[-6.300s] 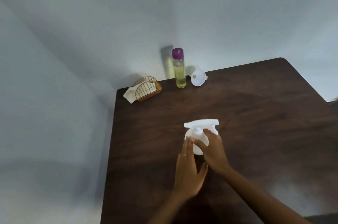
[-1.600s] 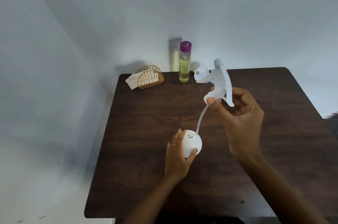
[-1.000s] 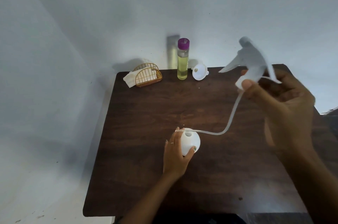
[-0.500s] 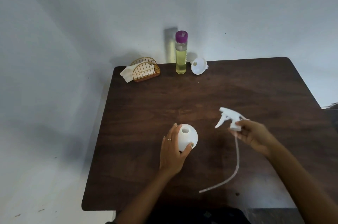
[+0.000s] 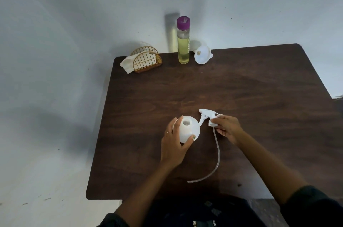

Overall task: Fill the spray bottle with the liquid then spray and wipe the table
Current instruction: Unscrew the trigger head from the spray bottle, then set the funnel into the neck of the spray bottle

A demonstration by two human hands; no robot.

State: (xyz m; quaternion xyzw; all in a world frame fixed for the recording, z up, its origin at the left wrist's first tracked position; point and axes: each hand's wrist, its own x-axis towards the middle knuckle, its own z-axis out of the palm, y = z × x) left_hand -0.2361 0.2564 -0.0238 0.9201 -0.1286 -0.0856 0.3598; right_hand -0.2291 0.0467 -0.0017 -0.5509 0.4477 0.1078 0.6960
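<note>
A round white spray bottle body (image 5: 188,130) stands on the dark wooden table (image 5: 241,93) with its neck hole uncovered. My left hand (image 5: 174,143) grips it from the left and front. My right hand (image 5: 227,128) pinches the white trigger head (image 5: 208,116), which lies low over the table just right of the bottle. Its clear dip tube (image 5: 216,156) curves down toward the near edge. At the table's far edge stand a clear bottle of yellow liquid with a purple cap (image 5: 183,41) and a white funnel (image 5: 202,57).
A gold wire napkin holder with white napkins (image 5: 143,60) sits at the far left corner. A pale wall runs behind and to the left of the table. My dark clothing shows at the near edge.
My right hand lifted the trigger head out of the bottle, swung it right, then brought it down beside the bottle. The tube now trails on the table. My left hand kept holding the bottle.
</note>
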